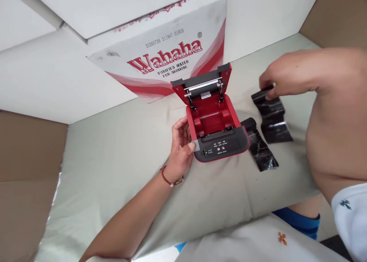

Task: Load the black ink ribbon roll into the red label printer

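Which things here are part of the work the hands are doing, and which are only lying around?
In use:
- left hand, steadying the red printer, lid open
- right hand, its grip on one black plastic strip

Lying about:
- second black plastic strip, beside the printer
- Wahaha water carton, behind the printer
- brown cardboard, at left
- pale cloth underneath

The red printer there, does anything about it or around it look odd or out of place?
The red printer sits with its lid open and its paper bay empty. Crumpled black wrapping lies strewn to its right, one strip pinched by the right hand. Nothing looks broken.
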A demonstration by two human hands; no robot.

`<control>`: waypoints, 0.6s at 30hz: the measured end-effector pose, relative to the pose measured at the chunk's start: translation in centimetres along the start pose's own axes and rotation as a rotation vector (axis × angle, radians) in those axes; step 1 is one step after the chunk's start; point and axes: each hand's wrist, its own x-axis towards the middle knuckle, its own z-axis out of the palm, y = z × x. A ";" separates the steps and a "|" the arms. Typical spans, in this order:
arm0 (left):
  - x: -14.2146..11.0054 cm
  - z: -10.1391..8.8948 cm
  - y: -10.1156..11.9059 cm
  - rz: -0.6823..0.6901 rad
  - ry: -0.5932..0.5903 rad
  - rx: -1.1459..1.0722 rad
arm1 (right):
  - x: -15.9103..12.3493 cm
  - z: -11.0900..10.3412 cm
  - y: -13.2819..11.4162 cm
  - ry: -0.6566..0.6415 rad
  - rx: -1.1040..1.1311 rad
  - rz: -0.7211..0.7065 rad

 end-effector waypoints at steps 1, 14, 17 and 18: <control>0.0 0.0 0.0 0.000 -0.005 0.001 | 0.2 0.2 -0.5 -0.035 0.012 -0.046; 0.1 -0.1 -0.1 0.019 -0.034 -0.018 | -1.6 0.6 -9.2 -0.340 -0.170 -0.318; 0.2 0.0 0.0 0.021 -0.020 -0.030 | -2.7 0.0 -5.1 -0.256 -0.047 -0.364; 0.2 0.1 0.0 0.019 -0.015 -0.034 | -3.6 0.0 -3.8 -0.224 0.056 -0.360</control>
